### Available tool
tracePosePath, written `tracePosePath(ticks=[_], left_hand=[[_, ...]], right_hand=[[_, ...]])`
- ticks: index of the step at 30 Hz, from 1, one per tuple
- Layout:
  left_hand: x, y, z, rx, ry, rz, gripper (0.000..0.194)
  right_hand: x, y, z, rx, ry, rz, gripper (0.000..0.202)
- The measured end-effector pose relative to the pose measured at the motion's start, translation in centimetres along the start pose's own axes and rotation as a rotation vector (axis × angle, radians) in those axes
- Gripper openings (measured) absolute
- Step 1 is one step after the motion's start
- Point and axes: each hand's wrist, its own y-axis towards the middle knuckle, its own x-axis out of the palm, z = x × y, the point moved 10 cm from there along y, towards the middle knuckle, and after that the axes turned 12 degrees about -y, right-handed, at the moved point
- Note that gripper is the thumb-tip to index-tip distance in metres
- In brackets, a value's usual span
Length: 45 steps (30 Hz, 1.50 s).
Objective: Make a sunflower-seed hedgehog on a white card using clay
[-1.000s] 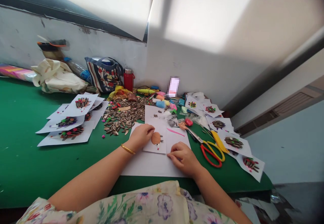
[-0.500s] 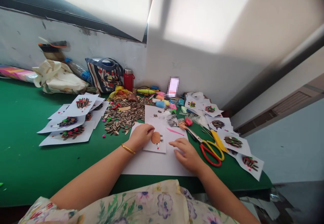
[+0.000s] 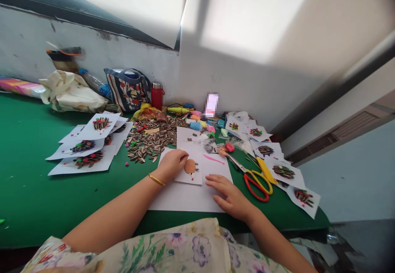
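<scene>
My left hand, with a gold bangle at the wrist, rests on the upper left of a small white card. Its fingers are bent together, and whatever they may hold is hidden. Just right of its fingertips, a flat orange clay round lies on the card, with small dark seeds at its right edge and a tiny red dot below. My right hand is open on the larger white sheet, fingers apart and holding nothing. Beyond it lies a pink strip, perhaps a modelling tool.
Sunflower seeds are heaped behind my left hand. Scissors with red and yellow handles lie right of my right hand. Finished seed-and-clay cards are stacked at left, more cards at right. Clay packets and a red flask stand behind.
My right hand has drawn slightly toward me, and its fingers have straightened out over the sheet. My left hand stays in place on the card.
</scene>
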Motion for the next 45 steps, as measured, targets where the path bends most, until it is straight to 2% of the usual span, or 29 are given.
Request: tracePosePath(ticks=[4, 7, 9, 11, 15, 20, 25, 30, 34, 37, 45], left_hand=[[-0.1, 0.0, -0.1, 0.0, 0.007, 0.005, 0.024], [0.1, 0.0, 0.0, 0.012, 0.012, 0.003, 0.024], [0.0, 0.0, 0.0, 0.017, 0.012, 0.005, 0.024], [0.0, 0.0, 0.0, 0.016, 0.012, 0.008, 0.024], [-0.4, 0.0, 0.1, 0.012, 0.018, 0.025, 0.026], [-0.5, 0.1, 0.1, 0.004, 0.015, 0.031, 0.026], [-0.5, 0.1, 0.1, 0.017, 0.017, 0.045, 0.027], [-0.4, 0.2, 0.1, 0.038, 0.014, 0.047, 0.027], [-0.4, 0.1, 0.3, 0.058, 0.017, 0.046, 0.025], [-0.2, 0.1, 0.4, 0.075, 0.025, 0.042, 0.023], [0.0, 0.0, 0.5, 0.09, 0.046, 0.027, 0.022]], right_hand=[[1.1, -0.4, -1.0, -0.015, 0.188, -0.132, 0.03], [0.4, -0.1, 0.3, 0.134, 0.322, -0.091, 0.036], [-0.4, 0.7, 1.2, 0.213, 0.265, -0.01, 0.027], [-1.2, 2.0, 1.4, 0.205, 0.155, 0.096, 0.024], [-0.6, 4.7, 2.3, 0.195, 0.047, 0.218, 0.034], [1.7, 5.8, 3.7, 0.22, -0.204, 0.197, 0.047], [1.7, 5.9, 3.3, 0.177, -0.356, 0.208, 0.053], [1.5, 7.0, 3.3, 0.157, -0.386, 0.177, 0.047], [1.5, 7.3, 3.2, 0.105, -0.358, 0.237, 0.041], [1.6, 7.2, 3.3, 0.093, -0.359, 0.273, 0.041], [1.8, 7.2, 3.3, 0.11, -0.38, 0.242, 0.043]])
